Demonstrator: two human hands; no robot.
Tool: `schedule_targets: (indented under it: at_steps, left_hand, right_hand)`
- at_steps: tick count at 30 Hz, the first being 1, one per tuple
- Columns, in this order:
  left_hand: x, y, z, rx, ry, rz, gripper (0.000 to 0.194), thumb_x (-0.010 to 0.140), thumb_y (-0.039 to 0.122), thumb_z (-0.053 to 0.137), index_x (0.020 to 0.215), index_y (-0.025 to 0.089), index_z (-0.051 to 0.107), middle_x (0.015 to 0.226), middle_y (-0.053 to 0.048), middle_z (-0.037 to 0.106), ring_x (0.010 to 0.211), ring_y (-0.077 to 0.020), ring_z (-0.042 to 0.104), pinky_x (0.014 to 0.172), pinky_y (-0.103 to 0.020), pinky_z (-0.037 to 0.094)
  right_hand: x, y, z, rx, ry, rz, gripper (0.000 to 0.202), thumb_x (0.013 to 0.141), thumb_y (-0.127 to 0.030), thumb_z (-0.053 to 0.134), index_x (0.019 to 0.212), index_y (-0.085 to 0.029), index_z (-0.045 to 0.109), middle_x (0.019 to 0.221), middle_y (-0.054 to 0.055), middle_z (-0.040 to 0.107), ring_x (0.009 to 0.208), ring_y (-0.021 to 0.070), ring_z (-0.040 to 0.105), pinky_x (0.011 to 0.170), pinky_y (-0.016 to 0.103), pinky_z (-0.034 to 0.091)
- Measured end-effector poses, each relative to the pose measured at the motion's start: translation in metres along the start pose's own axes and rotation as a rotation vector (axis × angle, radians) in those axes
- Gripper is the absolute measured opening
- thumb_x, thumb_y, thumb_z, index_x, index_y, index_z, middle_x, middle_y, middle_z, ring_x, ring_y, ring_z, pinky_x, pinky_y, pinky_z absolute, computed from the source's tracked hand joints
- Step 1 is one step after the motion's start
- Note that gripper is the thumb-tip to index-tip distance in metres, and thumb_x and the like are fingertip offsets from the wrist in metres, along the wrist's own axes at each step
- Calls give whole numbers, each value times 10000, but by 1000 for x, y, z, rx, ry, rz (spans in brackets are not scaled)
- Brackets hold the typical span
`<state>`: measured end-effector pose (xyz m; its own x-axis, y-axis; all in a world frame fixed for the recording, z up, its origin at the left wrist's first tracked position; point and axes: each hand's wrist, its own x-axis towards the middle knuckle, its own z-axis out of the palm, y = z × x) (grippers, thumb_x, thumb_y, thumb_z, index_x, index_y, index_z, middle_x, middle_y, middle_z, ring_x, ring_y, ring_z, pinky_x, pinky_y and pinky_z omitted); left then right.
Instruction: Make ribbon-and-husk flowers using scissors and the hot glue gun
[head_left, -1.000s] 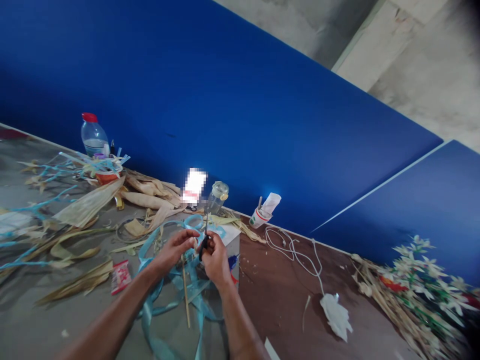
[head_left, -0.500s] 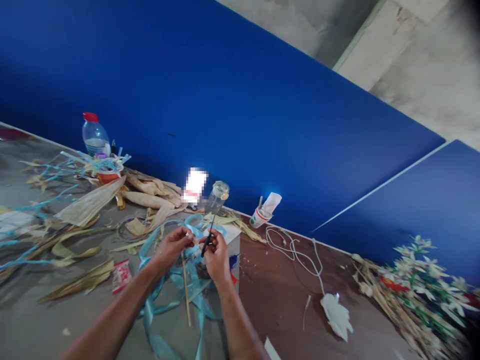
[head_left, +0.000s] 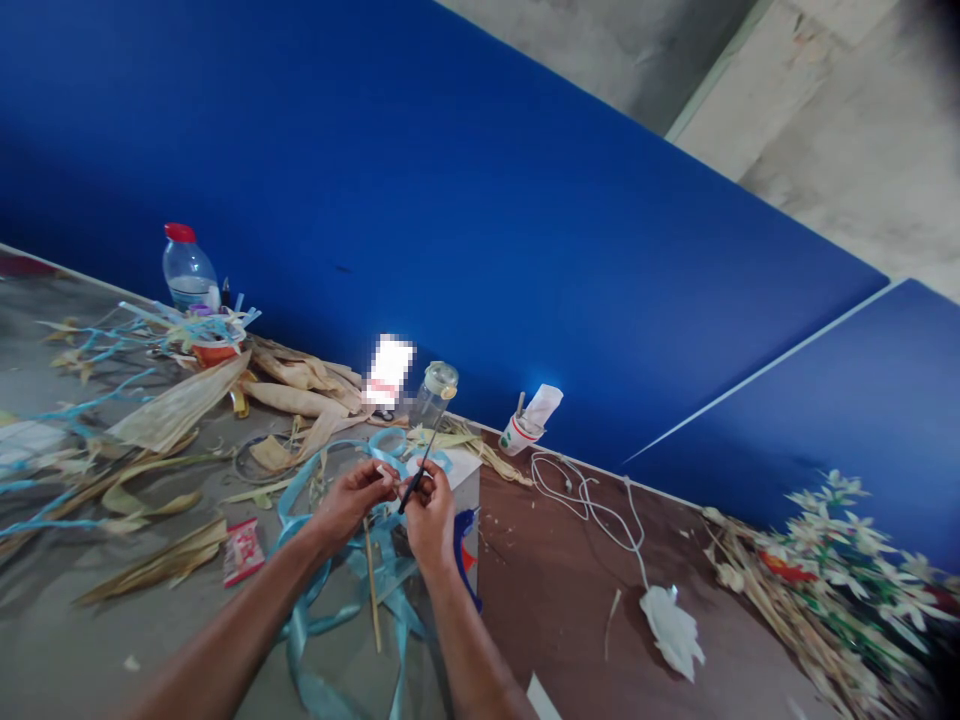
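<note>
Above the blue ribbon (head_left: 300,620), my two hands meet, fingertips close together. My left hand (head_left: 352,505) is closed in a pinch on a small pale piece (head_left: 385,473) whose kind I cannot make out. In my right hand (head_left: 433,515) is a slim black tool (head_left: 411,488) with a thin point slanting up and away; the fingers hide part of it. A thin stick (head_left: 372,585) lies below the hands. Beside my right wrist shows a blue tool with a red-orange part (head_left: 466,555), perhaps a glue gun, partly covered by the forearm.
Dried corn husks (head_left: 304,385) and a candy packet (head_left: 243,551) lie left. Along the blue partition stand a red-capped bottle (head_left: 189,275), a lit phone screen (head_left: 388,370), a clear jar (head_left: 435,392) and a paper cup (head_left: 517,436). A white cable (head_left: 592,505) and white flowers (head_left: 862,540) are right.
My left hand has shifted slightly right, toward the right hand. My right forearm has moved a little left, showing more of the blue tool. Both grips stay the same.
</note>
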<state>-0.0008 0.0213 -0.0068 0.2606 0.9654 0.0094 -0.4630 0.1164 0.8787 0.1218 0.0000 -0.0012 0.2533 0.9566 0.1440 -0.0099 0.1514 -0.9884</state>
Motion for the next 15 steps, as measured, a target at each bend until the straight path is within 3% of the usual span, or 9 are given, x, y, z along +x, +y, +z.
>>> schedule_targets:
  at_steps: [3, 6, 10, 15]
  left_hand:
    - [1, 1, -1, 36, 28, 21, 279, 705, 401, 713, 736, 159, 578, 749, -14, 629, 533, -79, 493, 543, -226, 409]
    - [3, 2, -3, 69, 44, 40, 297, 717, 418, 697, 716, 161, 549, 662, 6, 577, 493, -70, 435, 473, -203, 338]
    - [5, 1, -9, 104, 32, 66, 286, 735, 411, 680, 700, 159, 550, 622, 28, 525, 503, -70, 416, 480, -195, 313]
    - [5, -3, -11, 144, 19, 81, 256, 763, 405, 652, 722, 166, 568, 695, 4, 590, 529, -84, 454, 533, -215, 361]
  right_hand:
    - [-1, -3, -2, -5, -28, -13, 376, 661, -176, 582, 1034, -148, 539, 791, 28, 663, 698, 154, 628, 630, 255, 506]
    - [-2, -9, -4, 0, -80, 23, 430, 641, -181, 632, 1060, -146, 543, 774, 17, 648, 662, 140, 610, 576, 230, 488]
    - [-2, -10, -4, 41, -130, 78, 470, 615, -197, 684, 1063, -158, 545, 752, 5, 637, 652, 137, 604, 563, 222, 480]
    - [-1, -2, -2, 14, -119, 25, 429, 654, -227, 659, 1062, -154, 549, 695, -15, 608, 568, 107, 550, 502, 200, 434]
